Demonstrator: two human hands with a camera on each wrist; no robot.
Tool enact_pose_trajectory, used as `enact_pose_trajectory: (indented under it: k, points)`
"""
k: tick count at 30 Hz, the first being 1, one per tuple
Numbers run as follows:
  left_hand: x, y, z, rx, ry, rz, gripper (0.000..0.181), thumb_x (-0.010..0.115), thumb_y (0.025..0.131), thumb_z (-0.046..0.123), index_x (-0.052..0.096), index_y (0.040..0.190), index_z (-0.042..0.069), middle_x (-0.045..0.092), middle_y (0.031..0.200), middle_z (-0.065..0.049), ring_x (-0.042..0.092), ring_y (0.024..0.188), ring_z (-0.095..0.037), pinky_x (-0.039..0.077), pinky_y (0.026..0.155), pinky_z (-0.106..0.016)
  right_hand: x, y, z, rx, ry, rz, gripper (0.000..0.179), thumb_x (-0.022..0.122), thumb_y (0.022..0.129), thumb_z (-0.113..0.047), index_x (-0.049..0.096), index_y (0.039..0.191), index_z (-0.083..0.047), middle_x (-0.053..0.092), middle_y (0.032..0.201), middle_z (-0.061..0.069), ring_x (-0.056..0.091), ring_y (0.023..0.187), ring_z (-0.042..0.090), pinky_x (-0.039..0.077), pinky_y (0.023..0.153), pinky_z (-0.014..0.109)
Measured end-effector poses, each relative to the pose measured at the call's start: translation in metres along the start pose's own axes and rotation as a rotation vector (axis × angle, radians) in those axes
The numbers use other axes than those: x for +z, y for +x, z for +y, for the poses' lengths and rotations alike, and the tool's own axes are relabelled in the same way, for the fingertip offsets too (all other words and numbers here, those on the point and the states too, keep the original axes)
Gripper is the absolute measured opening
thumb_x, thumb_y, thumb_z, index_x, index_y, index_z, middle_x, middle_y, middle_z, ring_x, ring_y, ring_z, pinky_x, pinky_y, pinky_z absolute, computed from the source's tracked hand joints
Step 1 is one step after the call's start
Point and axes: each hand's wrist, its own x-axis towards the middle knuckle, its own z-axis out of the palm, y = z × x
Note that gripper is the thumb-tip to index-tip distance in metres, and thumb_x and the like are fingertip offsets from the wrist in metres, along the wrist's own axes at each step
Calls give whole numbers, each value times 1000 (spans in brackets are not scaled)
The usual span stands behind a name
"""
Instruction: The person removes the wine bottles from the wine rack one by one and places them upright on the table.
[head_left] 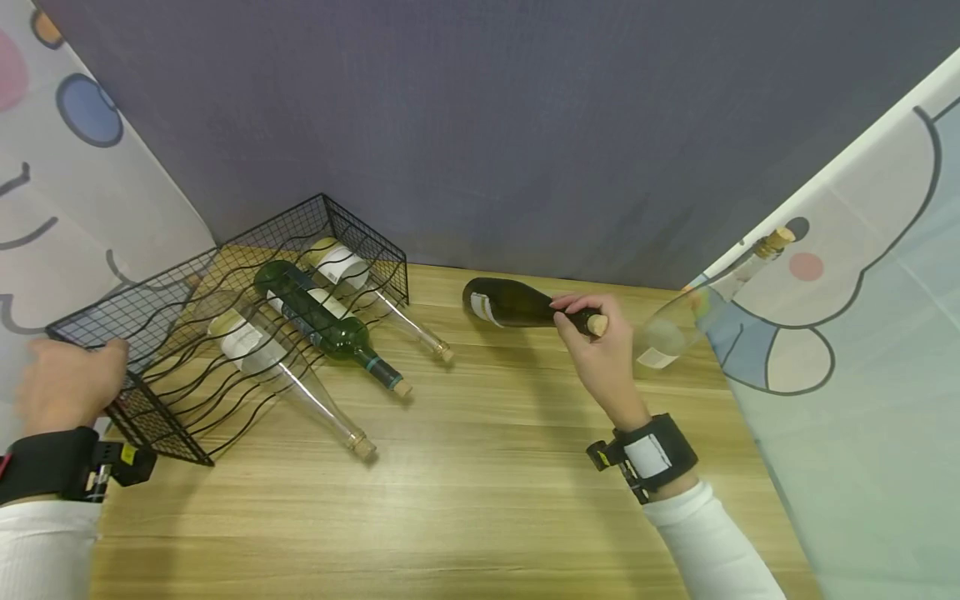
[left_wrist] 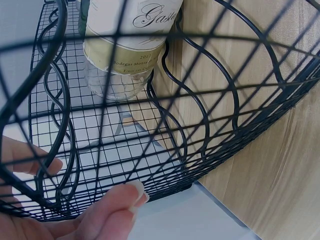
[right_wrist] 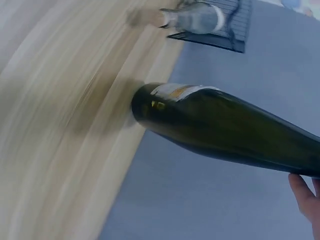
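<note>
While our left hand point(head_left: 71, 383) grips the near corner of the black wire rack point(head_left: 161, 421) at the left of the frame, three corked bottles lie across its wavy bars: a near clear bottle point(head_left: 288, 377), a green bottle point(head_left: 330, 327) and a far clear bottle point(head_left: 347, 267). Their necks jut toward mid-frame, so we judge that a jolt to the rack could roll or clink them. Right of centre, our right hand point(head_left: 600, 354) pinches the dark bottle point(head_left: 517, 302) by its neck, base pointing left; whether that base touches the tabletop point(head_left: 450, 500) we cannot tell. Held at one end only, its smooth glass could twist and drop if our fingers loosen. It looks deep olive, almost black, with sloping shoulders, a pale label near the base and a light cork point(head_left: 597, 324). At the right, an upright clear bottle point(head_left: 667, 337) could topple if our wrist swings outward.
</note>
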Motion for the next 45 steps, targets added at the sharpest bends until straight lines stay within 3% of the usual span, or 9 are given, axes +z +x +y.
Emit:
enact_pose_trajectory:
  k: [3,8,13,16,22,26,31,38,45]
  points:
    - [-1,-1,1,3,6,2,85,18,99,42,-20,141,-22,16,141,-55,26,123,-67,33,100,-71,8,-4,-5,-77,-179,-49,16,65,85,7,52,92,12,68,97,22,65,101,26,52,89,20]
    - [-1,-2,0,15,-2,4,85,20,99,41,-16,141,-23,21,137,-56,29,120,-67,36,97,-71,19,-8,-11,-258,-388,-133,16,67,82,5,54,91,7,67,95,22,65,96,31,56,82,40]
    - [-1,-3,-1,21,-17,12,84,21,99,40,-14,140,-24,23,135,-57,31,118,-67,38,93,-71,28,-7,-11,-472,-473,-162,14,67,78,2,58,87,6,65,85,20,62,83,31,56,69,44]
    - [0,-3,-1,18,-17,17,83,21,99,39,-13,140,-24,24,134,-57,33,117,-67,40,90,-71,32,-6,-10,-525,-450,-165,14,66,82,-10,63,85,4,63,82,19,59,78,30,54,67,45]
    - [1,-2,-1,15,-22,27,83,22,98,39,-10,141,-25,24,135,-57,33,117,-67,41,89,-71,36,-6,-7,-426,-248,-123,19,61,82,-8,62,65,0,70,82,24,67,85,36,57,78,54]
    - [1,-2,-2,18,-30,28,83,23,98,39,-10,141,-24,23,135,-57,33,117,-67,41,88,-71,36,-7,-6,-368,-158,-142,16,59,79,3,63,64,1,73,69,22,71,71,31,57,84,56]
    - [1,-3,-2,16,-28,25,83,22,98,38,-14,141,-23,21,138,-56,31,119,-67,39,92,-71,38,-7,-6,-356,-146,-127,19,59,78,5,59,60,1,67,57,17,65,54,25,59,76,51]
    - [2,0,-2,9,-15,8,85,22,98,40,-17,141,-22,16,142,-55,26,123,-68,35,98,-72,42,-4,-9,-309,-83,-99,19,59,78,9,59,60,2,64,55,17,63,55,23,58,67,37]
    - [0,4,-4,14,-33,-6,88,24,98,43,-16,141,-23,15,141,-55,25,123,-68,34,96,-73,42,6,-17,-231,-47,-100,23,56,83,7,57,61,3,58,54,18,46,47,11,38,44,22]
